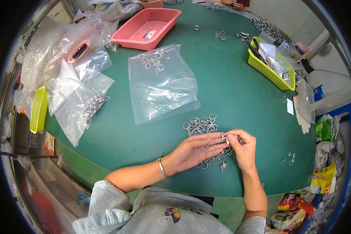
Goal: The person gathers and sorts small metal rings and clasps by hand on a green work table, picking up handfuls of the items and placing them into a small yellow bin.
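Note:
My left hand [193, 153] is stretched out palm up, fingers long and slightly apart, over a pile of silver metal rings [200, 125]. Its fingertips meet my right hand [242, 148], whose thumb and fingers pinch a small silver metal ring [225, 137]. Part of that piece is hidden by the fingers. More of the pile shows below my hands, near the table's front edge. Beyond the pile lies a clear plastic bag [162, 91] with several rings at its far end.
A pink tray [146, 41] stands at the far left. Left lie plastic bags, one holding rings [93, 107], beside a yellow-green basket [39, 110]. Another yellow-green basket [267, 72] with tools stands right, near white gloves [302, 111]. Another person's hand [236, 4] shows at the far edge.

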{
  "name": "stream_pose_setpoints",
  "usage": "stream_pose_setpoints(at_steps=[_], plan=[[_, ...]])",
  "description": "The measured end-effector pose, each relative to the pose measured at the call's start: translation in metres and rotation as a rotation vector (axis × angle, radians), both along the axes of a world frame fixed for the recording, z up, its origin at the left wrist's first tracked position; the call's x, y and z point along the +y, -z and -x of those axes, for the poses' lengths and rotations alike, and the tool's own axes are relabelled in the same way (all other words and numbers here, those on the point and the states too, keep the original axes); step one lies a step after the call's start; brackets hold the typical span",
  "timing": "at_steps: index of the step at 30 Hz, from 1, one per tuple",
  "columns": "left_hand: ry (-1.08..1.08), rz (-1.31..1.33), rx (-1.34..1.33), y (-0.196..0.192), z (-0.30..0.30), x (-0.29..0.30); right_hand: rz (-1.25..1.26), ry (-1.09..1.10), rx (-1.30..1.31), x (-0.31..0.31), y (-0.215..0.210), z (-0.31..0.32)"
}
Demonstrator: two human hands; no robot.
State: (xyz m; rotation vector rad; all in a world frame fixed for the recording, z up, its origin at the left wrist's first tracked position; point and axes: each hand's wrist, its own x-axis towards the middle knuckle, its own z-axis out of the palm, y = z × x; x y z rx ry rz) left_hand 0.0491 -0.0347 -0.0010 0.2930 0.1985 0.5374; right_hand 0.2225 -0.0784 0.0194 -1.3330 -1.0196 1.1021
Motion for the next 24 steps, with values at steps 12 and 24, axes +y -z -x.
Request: stream_pose_setpoints(at_steps=[12, 24], plan=[[0.022, -0.075, 0.118, 0.004, 0.000, -0.002, 0.018, -0.090, 0.351, 0.000, 0.004, -0.003], [-0.111, -0.276, 0.285, -0.007, 0.001, -0.004, 0.106, -0.157, 1.077, 0.006, 0.005, -0.015]])
